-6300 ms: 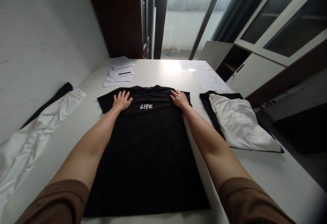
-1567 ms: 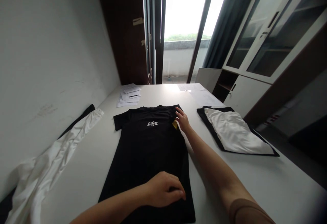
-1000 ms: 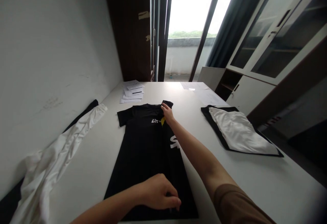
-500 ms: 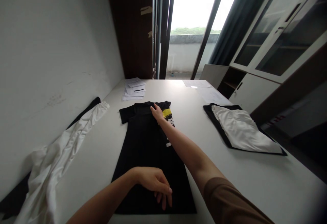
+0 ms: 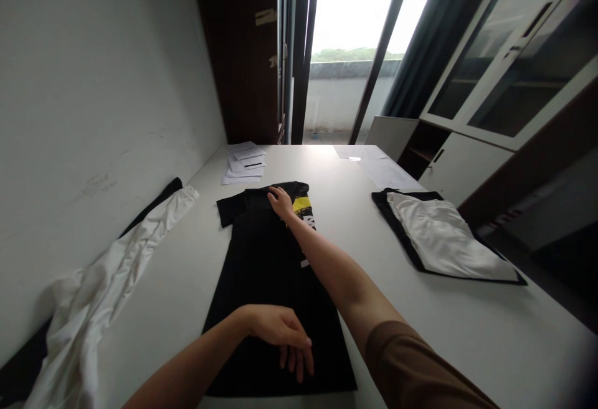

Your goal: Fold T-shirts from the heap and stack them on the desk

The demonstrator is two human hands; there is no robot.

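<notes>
A black T-shirt (image 5: 252, 284) with a yellow and white print lies lengthwise on the white table, partly folded, one short sleeve out at the far left. My right hand (image 5: 281, 203) reaches to its collar end and rests on the fabric there with fingers stretched out. Over the hem end hangs my left hand (image 5: 284, 334), bent at the wrist, its fingers loose and a little apart, holding nothing. Whether it touches the cloth, I cannot tell. My right forearm covers part of the print.
White and black garments (image 5: 107, 278) lie along the left wall. On the right sits a folded white and black pile (image 5: 443, 231). Papers (image 5: 245, 163) are stacked at the far left, with more sheets (image 5: 387, 171) at the far right. Cabinets (image 5: 471, 163) stand beyond the table.
My right hand has slid slightly left across the collar end, and the fabric there lies smoother, its far right corner shifted a little. My left hand has barely moved.
</notes>
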